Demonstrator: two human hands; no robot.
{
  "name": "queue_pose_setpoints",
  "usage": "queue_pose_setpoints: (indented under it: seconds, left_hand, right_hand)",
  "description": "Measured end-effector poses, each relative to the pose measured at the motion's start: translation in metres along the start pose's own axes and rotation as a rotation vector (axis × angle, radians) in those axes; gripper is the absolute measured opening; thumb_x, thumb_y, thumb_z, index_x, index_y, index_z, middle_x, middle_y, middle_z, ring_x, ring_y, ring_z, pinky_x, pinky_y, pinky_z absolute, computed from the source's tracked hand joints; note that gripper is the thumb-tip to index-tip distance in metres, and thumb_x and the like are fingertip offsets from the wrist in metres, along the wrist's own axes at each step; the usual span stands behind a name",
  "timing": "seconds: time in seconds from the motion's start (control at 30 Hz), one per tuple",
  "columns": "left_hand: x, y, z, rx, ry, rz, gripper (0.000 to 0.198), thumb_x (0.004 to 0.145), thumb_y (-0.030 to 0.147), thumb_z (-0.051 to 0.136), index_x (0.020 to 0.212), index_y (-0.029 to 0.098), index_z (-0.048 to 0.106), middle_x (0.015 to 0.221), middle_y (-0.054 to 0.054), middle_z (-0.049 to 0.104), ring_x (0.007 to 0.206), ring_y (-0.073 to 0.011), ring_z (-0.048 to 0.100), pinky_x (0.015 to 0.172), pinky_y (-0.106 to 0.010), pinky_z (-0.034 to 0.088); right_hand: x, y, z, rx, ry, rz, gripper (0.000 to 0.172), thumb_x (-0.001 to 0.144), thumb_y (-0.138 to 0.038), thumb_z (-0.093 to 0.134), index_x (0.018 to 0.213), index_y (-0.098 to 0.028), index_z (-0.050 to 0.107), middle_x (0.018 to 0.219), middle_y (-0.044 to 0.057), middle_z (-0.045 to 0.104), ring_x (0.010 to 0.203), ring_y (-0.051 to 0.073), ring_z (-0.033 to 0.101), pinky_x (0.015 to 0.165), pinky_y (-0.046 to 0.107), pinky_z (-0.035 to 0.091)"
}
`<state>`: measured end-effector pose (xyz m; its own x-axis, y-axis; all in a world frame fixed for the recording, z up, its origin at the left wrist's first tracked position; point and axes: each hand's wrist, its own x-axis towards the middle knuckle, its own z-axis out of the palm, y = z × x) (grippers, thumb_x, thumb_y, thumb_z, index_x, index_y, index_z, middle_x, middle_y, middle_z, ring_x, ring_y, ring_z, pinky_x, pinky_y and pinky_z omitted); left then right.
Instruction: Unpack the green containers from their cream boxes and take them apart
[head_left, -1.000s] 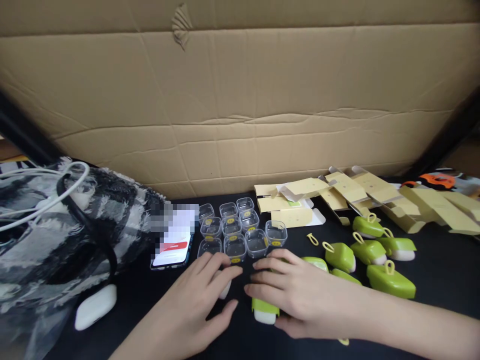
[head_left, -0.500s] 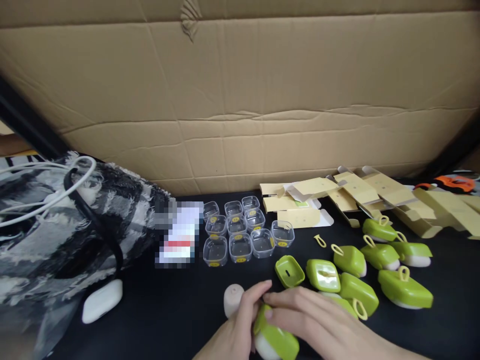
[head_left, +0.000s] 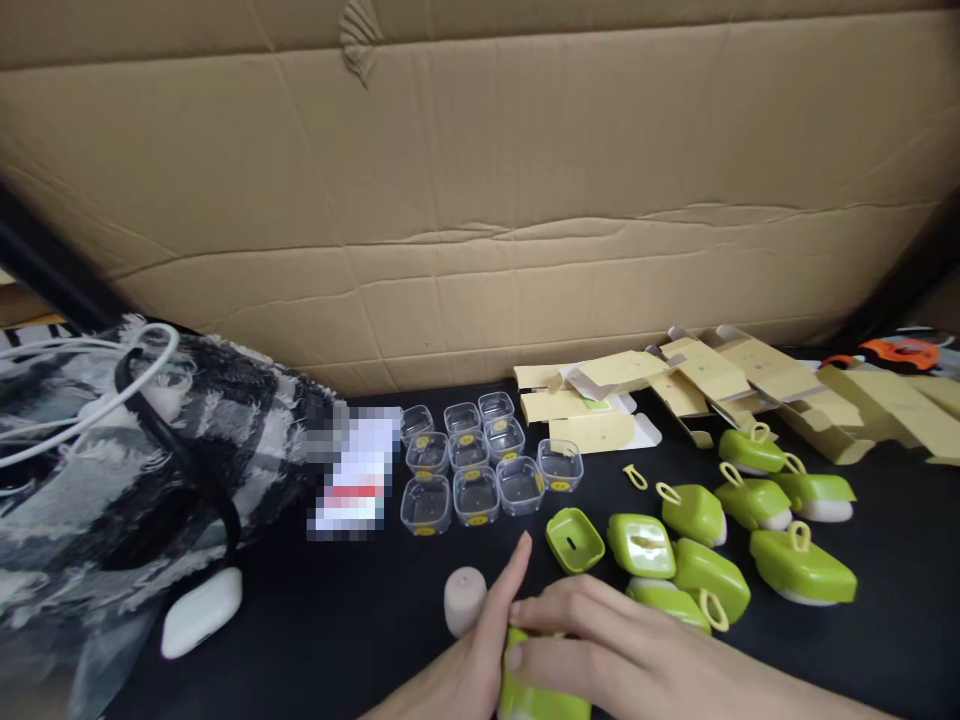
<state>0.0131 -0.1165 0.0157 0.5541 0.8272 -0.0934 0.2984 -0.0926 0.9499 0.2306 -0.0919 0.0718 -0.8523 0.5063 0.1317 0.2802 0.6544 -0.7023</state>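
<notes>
At the bottom edge of the head view, my left hand [head_left: 484,650] and my right hand [head_left: 607,635] close around a green plastic case [head_left: 547,705]. The left hand grips its left side with the thumb raised; its other fingers are mostly hidden. From above and the right, my right hand's fingers press on the case. Left of my hands stands a small pale pink cylinder [head_left: 465,600]. Just beyond them lies an open green shell [head_left: 574,541] with a slot. A small yellow loop [head_left: 635,477] lies loose farther back.
Several green cases [head_left: 802,565] with pale bases and yellow loops fill the right side. Clear plastic cups [head_left: 476,495] stand in rows at the centre back. Flattened cartons [head_left: 622,372] lie behind. A white earbud case [head_left: 202,612] and a checked cloth [head_left: 255,400] are left.
The held green case has shifted lower in view, and its pale base no longer shows. My left thumb points more upward. The scene has drifted slightly left with the camera.
</notes>
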Motion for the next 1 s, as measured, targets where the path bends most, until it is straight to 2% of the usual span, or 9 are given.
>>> queue_pose_setpoints:
  seconds: [0.07,0.17,0.23,0.4,0.53,0.63,0.77,0.9,1.0]
  left_hand:
    - [0.001,0.000,-0.005,0.003,-0.025,0.002,0.065,0.092,0.037,0.051,0.148,0.025,0.020,0.126,-0.011,0.062,0.105,-0.0250,0.067,0.093,-0.038,0.052]
    - [0.001,0.004,-0.012,0.036,-0.019,0.034,0.053,0.092,0.035,0.051,0.139,0.021,0.032,0.123,-0.011,0.061,0.105,-0.0235,0.065,0.092,-0.036,0.051]
    - [0.000,0.013,-0.019,0.138,-0.012,0.065,0.046,0.088,0.034,0.057,0.129,0.019,0.040,0.115,-0.010,0.063,0.102,-0.0233,0.065,0.089,-0.035,0.051]
    - [0.003,0.047,-0.039,0.555,0.001,-0.009,0.029,0.076,0.017,0.066,0.102,0.021,0.054,0.097,-0.003,0.064,0.088,-0.0211,0.062,0.081,-0.033,0.050]
    - [0.006,0.059,-0.050,0.680,-0.087,-0.043,0.029,0.077,0.016,0.064,0.106,0.020,0.060,0.106,-0.006,0.061,0.099,-0.0231,0.057,0.088,-0.037,0.049]
    - [0.007,0.053,-0.054,0.781,-0.104,-0.029,0.036,0.076,0.017,0.066,0.111,0.020,0.061,0.112,-0.008,0.058,0.104,-0.0262,0.055,0.090,-0.041,0.049]
    - [0.009,0.044,-0.057,0.963,-0.055,0.079,0.045,0.076,0.012,0.063,0.120,0.013,0.057,0.107,-0.011,0.062,0.100,-0.0283,0.057,0.087,-0.047,0.052]
    - [0.011,0.040,-0.058,1.119,-0.005,0.257,0.033,0.078,0.015,0.065,0.111,0.014,0.063,0.101,-0.012,0.066,0.090,-0.0289,0.062,0.075,-0.047,0.057]
    - [0.012,0.036,-0.062,1.229,0.130,0.369,0.025,0.077,0.017,0.065,0.101,0.010,0.066,0.101,-0.016,0.066,0.089,-0.0319,0.063,0.073,-0.049,0.058]
  right_hand:
    - [0.000,-0.004,-0.005,-0.046,0.013,0.020,0.034,0.090,-0.018,0.058,0.124,-0.022,0.056,0.130,0.010,0.060,0.117,0.020,0.057,0.096,0.029,0.050]
    - [-0.002,-0.003,-0.006,-0.063,0.154,0.043,0.027,0.085,-0.020,0.067,0.111,-0.021,0.060,0.123,0.008,0.064,0.114,0.018,0.060,0.093,0.023,0.051]
    - [-0.005,0.001,-0.006,-0.054,0.264,0.044,0.032,0.077,-0.023,0.075,0.105,-0.021,0.058,0.116,0.006,0.066,0.108,0.017,0.064,0.090,0.020,0.052]
    - [-0.019,0.016,-0.015,-0.112,0.612,0.066,0.052,0.072,-0.028,0.079,0.113,-0.029,0.046,0.113,0.003,0.063,0.108,0.019,0.063,0.087,0.022,0.054]
    - [-0.032,0.022,-0.025,-0.175,0.763,0.063,0.051,0.075,-0.032,0.076,0.117,-0.030,0.047,0.113,0.003,0.062,0.109,0.020,0.062,0.090,0.023,0.053]
    - [-0.038,0.024,-0.029,-0.190,0.809,0.050,0.053,0.073,-0.034,0.078,0.117,-0.030,0.048,0.112,0.004,0.062,0.107,0.020,0.062,0.093,0.023,0.051]
    - [-0.040,0.023,-0.029,-0.208,0.789,0.042,0.055,0.073,-0.033,0.077,0.118,-0.029,0.047,0.113,0.003,0.061,0.107,0.018,0.061,0.094,0.019,0.049]
    - [-0.039,0.022,-0.028,-0.234,0.755,0.058,0.052,0.074,-0.034,0.076,0.117,-0.029,0.047,0.114,0.003,0.061,0.107,0.016,0.062,0.092,0.015,0.049]
    - [-0.038,0.023,-0.027,-0.226,0.737,0.051,0.051,0.075,-0.034,0.075,0.117,-0.029,0.047,0.114,0.003,0.061,0.108,0.016,0.062,0.092,0.015,0.049]
